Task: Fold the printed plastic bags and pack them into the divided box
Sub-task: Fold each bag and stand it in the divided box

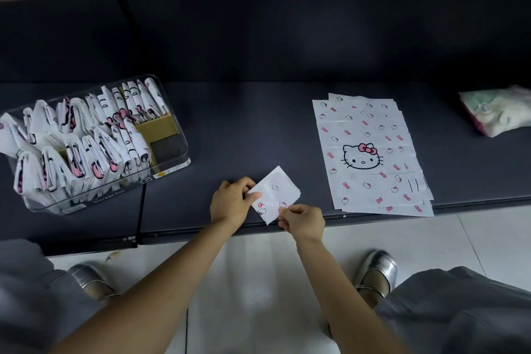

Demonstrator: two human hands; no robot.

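Both hands are on one small folded bag (274, 194) at the near edge of the dark bench (258, 129). The left hand (230, 204) lies over the packet's left corner, thumb tip pressed flat on top and the other fingers curled at its edge. The right hand (303, 220) pinches the packet's near corner between thumb and forefinger, the rest of its fingers tucked under the palm.

From the fingers, the packet runs away and to the right, its long axis on a diagonal, far corner pointing toward the flat stack of bags (370, 152). Most of it lies beyond and between the two sets of fingertips, so either hand could lift it. The divided box (94, 146) sits well apart to the left of the left hand's fingers, so I would guess that hand is the better placed to carry it over.

The packet looks thin, white and glossy, a neat squarish shape with small cat faces and pink bows showing. The box is clear-walled and crowded with upright folded bags; open compartments show only at its right end, the end nearer the fingers.
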